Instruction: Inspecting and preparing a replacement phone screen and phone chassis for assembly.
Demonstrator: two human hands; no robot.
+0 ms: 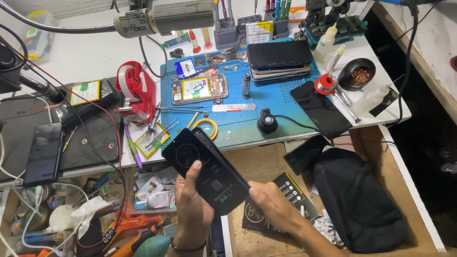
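My left hand (191, 204) grips a black phone back panel (205, 169) from below, thumb lying across its face. The panel is tilted, with a round ring mark near its upper left end. My right hand (273, 205) pinches the panel's lower right corner with thumb and fingers. Both hands hold it over an open drawer, just in front of the blue work mat (266, 107). An opened phone (199, 89) with its insides showing lies on the mat.
A stack of phones (280, 61) sits at the mat's back right, a black screen (320, 108) on its right edge. A red tape dispenser (138, 93) stands left. A black cloth bag (357, 197) fills the drawer's right side; tools crowd the left drawer.
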